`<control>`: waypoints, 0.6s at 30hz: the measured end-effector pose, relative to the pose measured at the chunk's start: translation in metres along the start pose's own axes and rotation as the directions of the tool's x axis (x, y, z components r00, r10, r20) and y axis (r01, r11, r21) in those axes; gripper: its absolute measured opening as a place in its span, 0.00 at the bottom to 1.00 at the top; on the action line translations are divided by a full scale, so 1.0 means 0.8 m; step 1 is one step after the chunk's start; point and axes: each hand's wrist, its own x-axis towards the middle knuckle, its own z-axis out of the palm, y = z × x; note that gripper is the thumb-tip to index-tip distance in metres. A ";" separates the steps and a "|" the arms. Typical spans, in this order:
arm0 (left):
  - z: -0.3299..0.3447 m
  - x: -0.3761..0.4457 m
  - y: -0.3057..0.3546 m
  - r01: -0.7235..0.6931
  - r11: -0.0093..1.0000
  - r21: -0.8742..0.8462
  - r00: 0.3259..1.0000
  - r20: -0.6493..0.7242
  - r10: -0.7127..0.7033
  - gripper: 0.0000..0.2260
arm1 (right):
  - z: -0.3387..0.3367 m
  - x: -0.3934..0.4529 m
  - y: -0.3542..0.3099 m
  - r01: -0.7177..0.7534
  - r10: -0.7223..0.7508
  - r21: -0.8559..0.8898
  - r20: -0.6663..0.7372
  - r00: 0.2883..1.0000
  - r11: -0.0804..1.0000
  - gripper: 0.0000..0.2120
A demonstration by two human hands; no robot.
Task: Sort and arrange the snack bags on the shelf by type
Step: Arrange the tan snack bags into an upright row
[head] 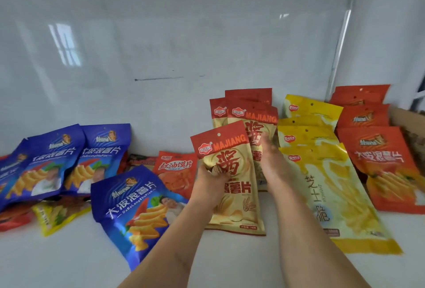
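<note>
Near the middle, my left hand (208,182) grips the front red-and-gold MAJIANG bag (236,195) by its left edge, thumb on the print. My right hand (272,161) lies with straight fingers against the row of matching MAJIANG bags (251,113) standing behind it. Right of them lies an overlapping row of yellow bags (322,172), then orange-red bags (379,161). Blue bags (53,161) lean on the back wall at left, and one blue bag (138,207) lies flat in front.
A small orange-red bag (177,172) and a dark bag (140,160) sit between the blue and MAJIANG groups. A small yellow bag (55,214) and a red bag (11,218) lie at front left. A cardboard box (404,122) stands far right on the white shelf (69,260).
</note>
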 end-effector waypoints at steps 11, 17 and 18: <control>0.016 0.011 -0.022 -0.094 0.978 0.184 0.993 0.084 0.080 0.39 | 0.019 0.038 0.029 0.184 -0.185 -0.023 -0.015 0.983 0.983 0.30; 0.015 0.022 -0.030 -0.072 0.965 0.253 0.994 0.093 0.050 0.48 | 0.028 0.053 0.036 0.190 -0.197 -0.084 -0.085 0.977 0.978 0.20; 0.015 0.022 -0.031 -0.075 0.961 0.268 0.995 0.085 0.054 0.48 | 0.030 0.055 0.038 0.192 -0.201 -0.094 -0.097 0.975 0.977 0.20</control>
